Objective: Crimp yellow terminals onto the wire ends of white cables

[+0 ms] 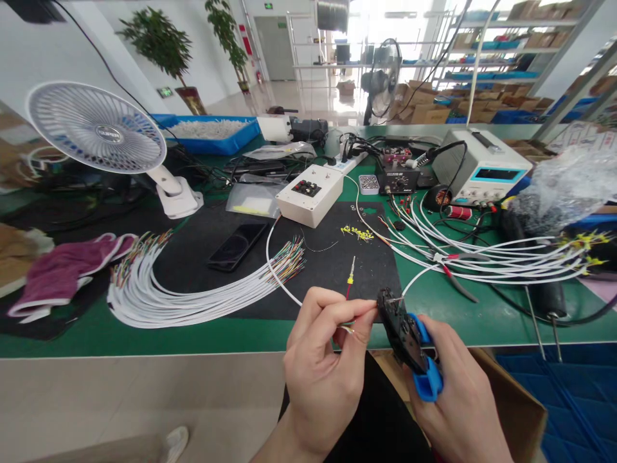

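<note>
The left hand [321,360] was closed in a pinch. Its thumb and forefinger held thin wires [348,327], whose ends reached the head of the crimper [403,331] at 3 o'clock of that hand. The right hand [457,402] was wrapped tight around the crimper's blue handles, and the black head pointed to 11 o'clock, right against the left fingertips. A red wire [349,283] with a yellow tip rose from the left hand toward 12 o'clock.

Both hands hung over the near edge of the green table [144,337], at 6 o'clock of the black mat [332,270]. At 10 o'clock of the hands lay a fanned bundle [193,292] of white cables and a phone [237,244]. A white box [311,193] sat at 12 o'clock, with loose yellow terminals [359,233] near it. More cables [491,257] spread at 2 o'clock, below a power supply [482,168]. A fan [96,128] stood far off at 10 o'clock, and gloves [62,270] lay at 9 o'clock.
</note>
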A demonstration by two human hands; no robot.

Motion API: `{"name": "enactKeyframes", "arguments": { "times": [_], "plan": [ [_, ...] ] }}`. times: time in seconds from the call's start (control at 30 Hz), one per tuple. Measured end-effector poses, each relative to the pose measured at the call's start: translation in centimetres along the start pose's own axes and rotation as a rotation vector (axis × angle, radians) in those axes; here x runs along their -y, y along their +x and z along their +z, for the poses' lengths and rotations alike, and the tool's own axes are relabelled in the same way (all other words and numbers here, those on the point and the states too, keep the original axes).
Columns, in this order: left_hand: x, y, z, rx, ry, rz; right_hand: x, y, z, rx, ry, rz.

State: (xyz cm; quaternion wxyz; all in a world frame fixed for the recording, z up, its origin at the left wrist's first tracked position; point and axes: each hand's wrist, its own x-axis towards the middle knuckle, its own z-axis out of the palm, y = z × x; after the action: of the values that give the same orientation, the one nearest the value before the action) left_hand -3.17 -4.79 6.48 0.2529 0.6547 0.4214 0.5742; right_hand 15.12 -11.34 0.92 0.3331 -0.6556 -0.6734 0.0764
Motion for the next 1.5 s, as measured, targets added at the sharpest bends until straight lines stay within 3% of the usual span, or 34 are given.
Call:
{"name": "enactKeyframes", "arguments": {
  "times": [0.5,1.03,1.5],
  "plan": [
    [0.2,0.3,0.3,0.034,-0.111,-0.091,1.5,0.3,0.4,0.019,0.136,0.043],
    [0.4,1.1,1.1,0.047,-0.098,-0.116,0.8,0.3,1.7,0.100,0.328,0.172],
    [-0.1,1.0,1.9,0.051,-0.144,-0.060,0.7,0.9,2.1,-0.047,0.296,0.173]
  ]
}}
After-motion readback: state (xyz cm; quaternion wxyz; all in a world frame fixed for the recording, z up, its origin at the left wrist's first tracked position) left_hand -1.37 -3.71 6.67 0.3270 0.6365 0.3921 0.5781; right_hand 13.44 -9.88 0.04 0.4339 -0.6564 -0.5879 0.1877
